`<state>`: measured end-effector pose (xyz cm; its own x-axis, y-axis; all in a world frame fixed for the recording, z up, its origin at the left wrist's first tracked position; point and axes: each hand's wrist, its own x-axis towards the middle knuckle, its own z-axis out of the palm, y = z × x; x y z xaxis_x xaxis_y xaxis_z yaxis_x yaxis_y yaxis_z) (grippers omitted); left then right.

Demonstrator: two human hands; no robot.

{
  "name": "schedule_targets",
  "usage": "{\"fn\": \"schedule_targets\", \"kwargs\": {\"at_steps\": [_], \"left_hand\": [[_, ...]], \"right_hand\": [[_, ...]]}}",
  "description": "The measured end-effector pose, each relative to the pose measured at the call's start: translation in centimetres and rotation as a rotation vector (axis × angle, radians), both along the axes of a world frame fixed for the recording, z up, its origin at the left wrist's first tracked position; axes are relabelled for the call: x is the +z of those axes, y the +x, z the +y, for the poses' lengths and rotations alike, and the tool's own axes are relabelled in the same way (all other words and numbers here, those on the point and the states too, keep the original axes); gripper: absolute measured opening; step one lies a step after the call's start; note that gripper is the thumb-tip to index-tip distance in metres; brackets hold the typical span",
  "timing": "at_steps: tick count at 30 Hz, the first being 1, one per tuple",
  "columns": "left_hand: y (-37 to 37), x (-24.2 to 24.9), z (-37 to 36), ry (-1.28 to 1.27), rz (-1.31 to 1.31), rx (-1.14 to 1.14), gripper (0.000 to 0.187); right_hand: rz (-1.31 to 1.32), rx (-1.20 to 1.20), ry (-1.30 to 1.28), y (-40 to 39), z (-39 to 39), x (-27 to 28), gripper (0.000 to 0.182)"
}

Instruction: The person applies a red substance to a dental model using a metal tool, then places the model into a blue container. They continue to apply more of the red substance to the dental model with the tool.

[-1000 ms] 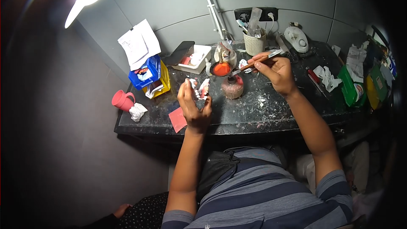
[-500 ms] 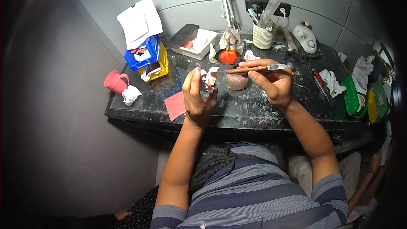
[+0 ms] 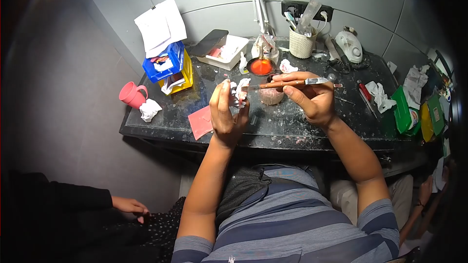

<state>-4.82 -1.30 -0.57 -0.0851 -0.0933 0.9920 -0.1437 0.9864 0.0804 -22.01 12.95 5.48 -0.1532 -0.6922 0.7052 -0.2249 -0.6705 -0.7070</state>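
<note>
My left hand (image 3: 227, 119) is closed around a dental model (image 3: 241, 90) with a row of pale teeth and patches of pink, held up above the desk. In my right hand (image 3: 312, 98) is a wax knife (image 3: 282, 84) with a brown wooden handle and metal ends, gripped like a pen. Its thin tip points left and reaches the model; whether it touches is too small to tell. Below the knife stands a round pinkish block (image 3: 271, 95). Behind it is a dark round dish (image 3: 261, 66) of glowing red-orange material. A pink wax sheet (image 3: 200, 122) lies near my left wrist.
On the dark desk (image 3: 287, 131) stand a pink mug (image 3: 132, 95), crumpled tissue (image 3: 150, 110), blue and yellow bins (image 3: 182, 70), a white tub (image 3: 236, 51) and a woven tool cup (image 3: 301, 45). Green packets (image 3: 405, 109) lie right. Another person's hand (image 3: 130, 205) shows at lower left.
At lower left, the other person's hand and dark sleeve have come further into view. My hands, the model and the wax knife stay nearly in place.
</note>
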Motion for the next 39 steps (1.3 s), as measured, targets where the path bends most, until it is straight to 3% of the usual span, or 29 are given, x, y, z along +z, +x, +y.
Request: {"fn": "schedule_targets", "kwargs": {"at_steps": [3,5,25,27,37,39], "left_hand": [[0.1,0.2,0.1,-0.008,-0.002,0.010,0.073],[0.1,0.1,0.0,0.001,-0.002,0.008,0.073],[0.0,0.4,0.3,-0.075,-0.062,0.096,0.061],[0.0,0.4,0.2,-0.085,-0.059,0.091,0.059],[-0.1,0.4,0.3,-0.105,-0.066,0.091,0.058],[-0.1,0.3,0.3,-0.092,-0.076,0.098,0.058]], "right_hand": [[-0.119,0.005,-0.032,0.3,0.0,0.1,0.022],[0.003,-0.026,-0.019,-0.3,0.1,0.0,0.022],[-0.015,-0.104,-0.034,0.3,-0.2,-0.6,0.022],[0.112,-0.171,-0.070,0.1,-0.2,-0.7,0.024],[0.036,-0.173,-0.116,0.7,-0.4,-0.4,0.022],[0.136,-0.239,-0.095,0.6,-0.2,-0.3,0.021]]}}
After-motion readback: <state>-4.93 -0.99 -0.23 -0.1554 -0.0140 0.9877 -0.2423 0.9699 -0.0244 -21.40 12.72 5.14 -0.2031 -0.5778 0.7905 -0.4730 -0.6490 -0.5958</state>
